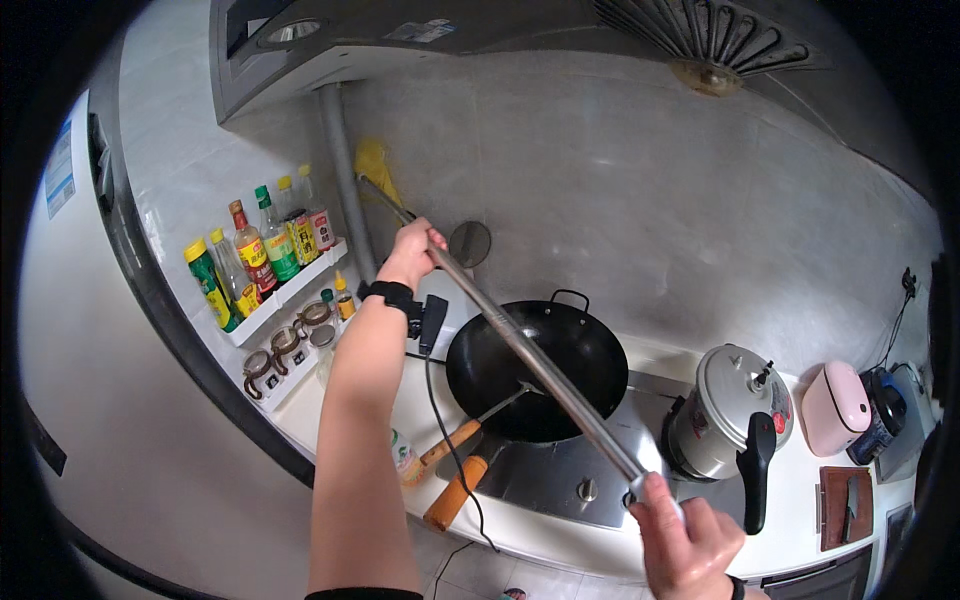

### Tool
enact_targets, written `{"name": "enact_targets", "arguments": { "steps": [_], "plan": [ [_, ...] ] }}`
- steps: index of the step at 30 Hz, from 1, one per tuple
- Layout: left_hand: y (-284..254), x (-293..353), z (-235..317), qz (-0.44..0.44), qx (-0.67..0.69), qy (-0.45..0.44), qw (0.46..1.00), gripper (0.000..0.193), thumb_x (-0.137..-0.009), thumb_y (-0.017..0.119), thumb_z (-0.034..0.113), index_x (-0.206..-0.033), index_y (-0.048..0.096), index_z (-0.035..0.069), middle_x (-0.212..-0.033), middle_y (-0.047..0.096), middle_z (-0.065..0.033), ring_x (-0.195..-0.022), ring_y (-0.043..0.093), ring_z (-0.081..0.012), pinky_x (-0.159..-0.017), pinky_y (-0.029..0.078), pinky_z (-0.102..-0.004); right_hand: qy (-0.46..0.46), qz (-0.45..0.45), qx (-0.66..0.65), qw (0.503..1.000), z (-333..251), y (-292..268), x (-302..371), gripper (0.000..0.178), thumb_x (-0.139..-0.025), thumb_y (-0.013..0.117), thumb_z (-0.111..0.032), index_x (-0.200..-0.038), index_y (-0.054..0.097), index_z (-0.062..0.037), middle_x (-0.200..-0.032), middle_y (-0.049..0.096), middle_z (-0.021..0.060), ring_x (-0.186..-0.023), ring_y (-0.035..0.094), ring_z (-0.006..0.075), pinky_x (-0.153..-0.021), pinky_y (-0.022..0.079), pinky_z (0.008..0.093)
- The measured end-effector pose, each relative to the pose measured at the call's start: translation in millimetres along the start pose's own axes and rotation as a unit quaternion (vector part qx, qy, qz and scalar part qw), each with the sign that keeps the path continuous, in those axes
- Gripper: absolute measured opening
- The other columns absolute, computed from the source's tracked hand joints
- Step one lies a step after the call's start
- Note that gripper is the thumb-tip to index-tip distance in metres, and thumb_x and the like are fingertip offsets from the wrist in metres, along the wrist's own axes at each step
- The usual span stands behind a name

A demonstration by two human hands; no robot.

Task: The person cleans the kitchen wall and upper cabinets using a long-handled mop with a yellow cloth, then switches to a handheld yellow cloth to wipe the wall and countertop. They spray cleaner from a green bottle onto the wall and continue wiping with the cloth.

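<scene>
A long metal pole (pixel 540 365) runs slantwise across the view, from the near right up to the far left corner. My left hand (pixel 413 250) is wrapped round its upper part, with a black strap and small device on the wrist. At the lower end, my right hand (pixel 685 540) grips the same pole. A yellow cloth-like piece (pixel 374 170) shows at the pole's far end, against the wall beside a grey pipe (pixel 345 175). Below the pole, a black wok (pixel 480 375) sits on the stove, with a wooden-handled spatula (pixel 455 440) resting in it.
Sauce bottles (pixel 275 245) and jars stand on a white wall rack (pixel 330 258) at left. A pressure cooker (pixel 715 425) occupies the right burner. Farther right are a pink appliance (pixel 837 410) and a knife on a brown board (pixel 832 510). A range hood (pixel 520 25) overhangs the stove.
</scene>
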State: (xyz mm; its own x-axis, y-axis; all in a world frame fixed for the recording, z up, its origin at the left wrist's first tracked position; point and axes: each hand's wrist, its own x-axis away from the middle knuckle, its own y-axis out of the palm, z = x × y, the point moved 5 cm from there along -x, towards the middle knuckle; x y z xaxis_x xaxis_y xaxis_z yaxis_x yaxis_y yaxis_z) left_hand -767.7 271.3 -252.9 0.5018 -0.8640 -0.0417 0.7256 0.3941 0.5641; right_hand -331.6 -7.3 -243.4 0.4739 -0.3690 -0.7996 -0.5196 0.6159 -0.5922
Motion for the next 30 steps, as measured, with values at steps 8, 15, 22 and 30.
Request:
{"name": "enact_targets", "arguments": {
  "steps": [8, 15, 22, 30],
  "plan": [
    [-9.2, -8.6, -10.7, 0.058, -0.051, -0.011, 0.997, 0.014, -0.081, 0.041, 0.006, -0.068, 0.043, 0.004, -0.052, 0.039, -0.0069, -0.045, 0.042, -0.0203, -0.044, 0.041, -0.0363, 0.061, -0.003, -0.038, 0.997, 10.2, 24.4, 19.2, 0.045, -0.070, 0.075, -0.013, -0.113, 0.061, -0.0135, -0.056, 0.042, 0.0046, -0.042, 0.042, 0.0204, -0.039, 0.036, 0.0326],
    [29.9, 29.7, -39.6, 0.036, -0.059, -0.002, 0.998, 0.016, -0.085, 0.043, 0.011, -0.070, 0.045, 0.005, -0.056, 0.043, -0.0054, -0.047, 0.047, -0.0188, -0.044, 0.046, -0.0377, 0.078, 0.000, -0.041, 0.996, 39.1, 30.6, 85.7, 0.039, -0.072, 0.072, -0.016, -0.108, 0.062, -0.0054, -0.052, 0.040, 0.0046, -0.039, 0.041, 0.0181, -0.037, 0.030, 0.0296],
    [115.1, 126.9, -69.9, -0.047, -0.082, 0.000, 0.996, 0.020, -0.087, 0.041, 0.012, -0.069, 0.043, 0.003, -0.058, 0.044, -0.0069, -0.049, 0.050, -0.0204, -0.045, 0.048, -0.0385, 0.165, 0.002, -0.084, 0.983, 76.3, -27.8, 171.4, 0.039, -0.070, 0.072, 0.000, -0.107, 0.061, -0.0061, -0.063, 0.051, 0.0100, -0.048, 0.046, 0.0238, -0.042, 0.037, 0.0337],
    [220.3, 258.7, -144.3, -0.181, -0.065, -0.081, 0.978, 0.013, -0.090, 0.046, 0.015, -0.093, 0.036, 0.007, -0.066, 0.049, -0.0087, -0.055, 0.056, -0.0231, -0.049, 0.051, -0.0404, 0.292, -0.032, -0.002, 0.956, 87.3, -137.2, 277.4, 0.025, -0.077, 0.067, -0.001, -0.101, 0.063, 0.0005, -0.069, 0.058, 0.0121, -0.053, 0.050, 0.0238, -0.047, 0.040, 0.0335]
  ]
}}
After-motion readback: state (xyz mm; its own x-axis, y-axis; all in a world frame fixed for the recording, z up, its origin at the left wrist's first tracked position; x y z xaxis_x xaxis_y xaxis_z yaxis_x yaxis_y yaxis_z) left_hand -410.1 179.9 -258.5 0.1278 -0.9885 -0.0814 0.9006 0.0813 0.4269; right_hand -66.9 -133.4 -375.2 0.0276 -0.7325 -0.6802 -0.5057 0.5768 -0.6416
